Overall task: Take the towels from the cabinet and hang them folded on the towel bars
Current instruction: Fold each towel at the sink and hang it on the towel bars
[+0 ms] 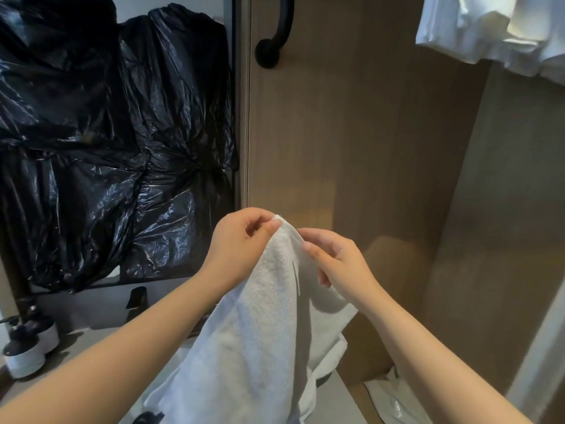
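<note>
A white towel [260, 325] hangs down in front of me from its top corner, over the edge of a counter. My left hand [241, 240] pinches that top corner between thumb and fingers. Just to the right, my right hand [333, 261] pinches the towel's edge with curled fingers. A black towel bar [276, 35] is fixed on the wooden panel [351, 133] above my hands. More white cloth [495, 29] hangs at the top right.
Black plastic sheeting [116, 133] covers the mirror area on the left. Two white jars with black lids [27, 347] and a black faucet [136, 301] stand on the grey counter [91, 338]. Another white cloth [394, 402] lies low at the right.
</note>
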Action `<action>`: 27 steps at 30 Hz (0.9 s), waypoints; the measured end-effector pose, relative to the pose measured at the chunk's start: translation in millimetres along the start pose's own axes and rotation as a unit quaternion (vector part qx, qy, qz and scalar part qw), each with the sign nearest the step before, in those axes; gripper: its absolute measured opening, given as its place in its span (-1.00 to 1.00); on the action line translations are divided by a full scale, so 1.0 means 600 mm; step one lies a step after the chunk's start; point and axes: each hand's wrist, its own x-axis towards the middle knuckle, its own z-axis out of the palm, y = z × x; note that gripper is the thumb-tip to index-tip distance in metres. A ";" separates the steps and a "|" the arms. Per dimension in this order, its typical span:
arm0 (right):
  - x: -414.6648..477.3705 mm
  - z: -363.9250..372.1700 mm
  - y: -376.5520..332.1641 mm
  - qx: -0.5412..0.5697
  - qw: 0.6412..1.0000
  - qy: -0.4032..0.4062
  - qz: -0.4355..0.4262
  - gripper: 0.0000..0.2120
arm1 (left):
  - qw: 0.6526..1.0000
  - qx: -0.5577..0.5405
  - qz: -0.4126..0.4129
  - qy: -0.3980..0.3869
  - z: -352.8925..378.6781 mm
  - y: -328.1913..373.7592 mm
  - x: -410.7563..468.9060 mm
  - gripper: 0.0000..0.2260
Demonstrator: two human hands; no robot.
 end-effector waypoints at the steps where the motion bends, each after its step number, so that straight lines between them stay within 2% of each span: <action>1: 0.002 0.002 -0.005 0.006 1.000 -0.004 0.002 -0.80 | 1.000 -0.005 -0.003 -0.002 -0.001 0.001 -0.002 -0.89; 4: 0.003 0.012 -0.013 0.009 1.000 -0.008 0.013 -0.86 | 1.000 -0.009 -0.007 -0.003 -0.004 0.003 -0.009 -0.90; 9: -0.001 0.020 -0.012 0.007 0.999 0.030 0.020 -0.77 | 0.999 -0.024 -0.023 -0.023 -0.011 0.001 -0.021 -0.93; 12: 0.001 0.014 -0.011 -0.008 0.998 0.060 0.010 -0.77 | 0.996 -0.020 -0.060 -0.055 -0.016 -0.012 -0.040 -0.94; 14: 0.001 0.010 -0.012 -0.016 0.998 0.058 0.007 -0.79 | 0.996 -0.020 -0.075 -0.048 -0.018 -0.020 -0.053 -0.92; 20: 0.000 0.011 -0.034 0.007 1.000 0.013 -0.007 -0.89 | 0.997 -0.061 -0.054 -0.009 -0.009 -0.017 -0.069 -0.88; 27: -0.001 0.018 -0.042 -0.007 0.999 0.020 -0.024 -0.82 | 0.997 -0.076 -0.024 -0.024 -0.001 -0.010 -0.074 -0.88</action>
